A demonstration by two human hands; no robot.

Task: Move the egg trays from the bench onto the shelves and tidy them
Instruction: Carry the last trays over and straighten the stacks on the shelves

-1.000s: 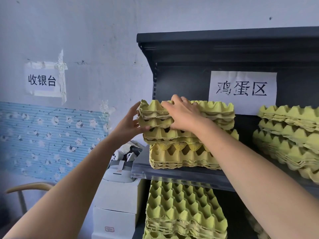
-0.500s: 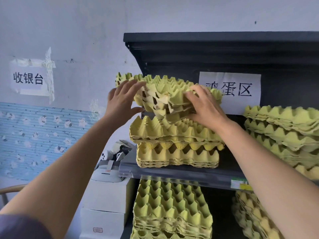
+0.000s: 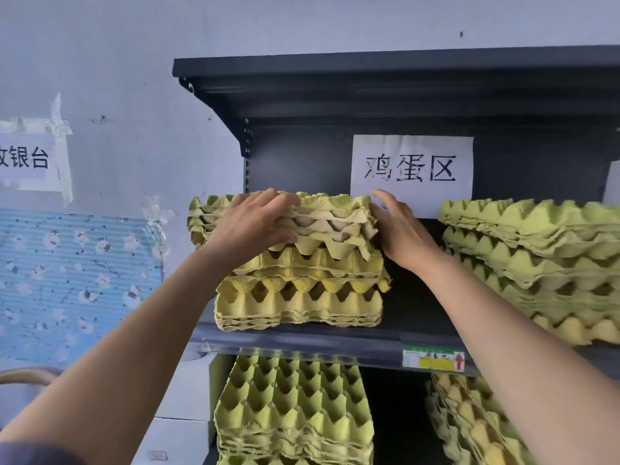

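Observation:
A stack of yellow-green pulp egg trays (image 3: 302,303) stands at the left end of the dark upper shelf (image 3: 302,340). On top of it lies a smaller bundle of trays (image 3: 335,226), roughly level. My left hand (image 3: 255,223) grips this top bundle at its front left, fingers over the top and thumb underneath. My right hand (image 3: 402,233) presses flat against the bundle's right side, fingers straight. A second, uneven stack of trays (image 3: 530,256) fills the right part of the same shelf.
More trays lean on the lower shelf at the left (image 3: 295,407) and right (image 3: 469,424). A paper sign (image 3: 411,169) hangs on the shelf's back panel. White boxes (image 3: 188,397) stand left of the rack, and a curved wooden chair back (image 3: 23,375) shows at far left.
The top bundle, lifted and tilted half a second ago, now lies flat on the stack. My left hand has moved onto its front and my right hand to its right side.

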